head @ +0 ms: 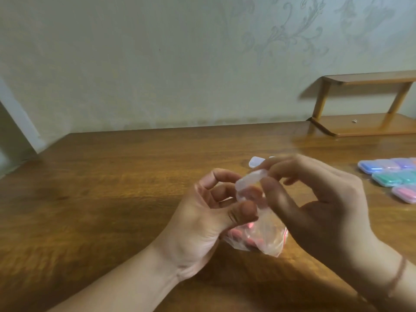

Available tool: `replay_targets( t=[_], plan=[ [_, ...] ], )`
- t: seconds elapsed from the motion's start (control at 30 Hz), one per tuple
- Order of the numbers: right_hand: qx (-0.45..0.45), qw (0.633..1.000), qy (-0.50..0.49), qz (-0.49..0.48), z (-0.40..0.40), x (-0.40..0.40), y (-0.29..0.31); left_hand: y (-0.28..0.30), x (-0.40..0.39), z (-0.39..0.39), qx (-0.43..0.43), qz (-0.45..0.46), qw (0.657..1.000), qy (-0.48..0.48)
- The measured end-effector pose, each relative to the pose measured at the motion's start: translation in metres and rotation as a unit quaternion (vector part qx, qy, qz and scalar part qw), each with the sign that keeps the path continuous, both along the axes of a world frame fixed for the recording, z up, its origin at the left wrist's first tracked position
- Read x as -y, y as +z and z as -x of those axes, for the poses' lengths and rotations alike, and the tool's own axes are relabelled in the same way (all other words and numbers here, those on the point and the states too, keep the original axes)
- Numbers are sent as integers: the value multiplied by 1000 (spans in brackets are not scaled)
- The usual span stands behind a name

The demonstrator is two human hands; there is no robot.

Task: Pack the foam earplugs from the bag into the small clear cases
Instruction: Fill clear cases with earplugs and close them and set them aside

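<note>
Clear case [249,180] pinched between both hands' fingers [267,184]; bag [263,237] beneath.

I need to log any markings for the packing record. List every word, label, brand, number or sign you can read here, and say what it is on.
None can be read.
Small clear case held by both hands: no print shows.
Plastic bag: a red strip along one edge, no legible text.
Filled cases at the right of the table: coloured contents only, too blurred for any label.
Wallpaper: ornament only, no letters.
</note>
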State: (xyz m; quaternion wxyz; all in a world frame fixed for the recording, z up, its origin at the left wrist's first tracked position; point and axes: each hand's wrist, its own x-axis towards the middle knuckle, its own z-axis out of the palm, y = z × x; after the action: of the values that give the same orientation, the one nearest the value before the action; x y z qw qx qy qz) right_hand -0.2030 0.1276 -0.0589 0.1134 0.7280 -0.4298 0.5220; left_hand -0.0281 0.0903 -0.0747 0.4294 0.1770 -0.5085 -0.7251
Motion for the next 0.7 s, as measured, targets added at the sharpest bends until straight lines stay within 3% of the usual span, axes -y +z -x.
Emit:
replay_targets(
  t=[0.13, 0.27, 0.33, 0.4, 0.47, 0.53, 0.7],
  plan=[
    [25, 992, 67, -106, 2, 1, 3, 1, 0, -1, 78, 51, 994, -51],
    [110, 973, 127, -156, 12, -2, 16, 9, 8, -9, 13, -8, 998, -54],
    [124, 977, 88, -149, 23, -4, 25, 14, 15, -13, -23, -62, 998, 2],
    [29, 973, 19, -227, 30, -5, 32, 16, 22, -15, -59, -103, 991, 57],
    [-138, 927, -19, -348, 27, -7, 30, 17, 26, -15, -76, -142, 981, 105],
    [-240, 886, -38, -395, 16, -9, 22, 18, 27, -15, -75, -172, 973, 134],
    [-237, 884, -75, -396, 1, -10, 8, 22, 23, -16, -70, -208, 964, 152]
  ],
)
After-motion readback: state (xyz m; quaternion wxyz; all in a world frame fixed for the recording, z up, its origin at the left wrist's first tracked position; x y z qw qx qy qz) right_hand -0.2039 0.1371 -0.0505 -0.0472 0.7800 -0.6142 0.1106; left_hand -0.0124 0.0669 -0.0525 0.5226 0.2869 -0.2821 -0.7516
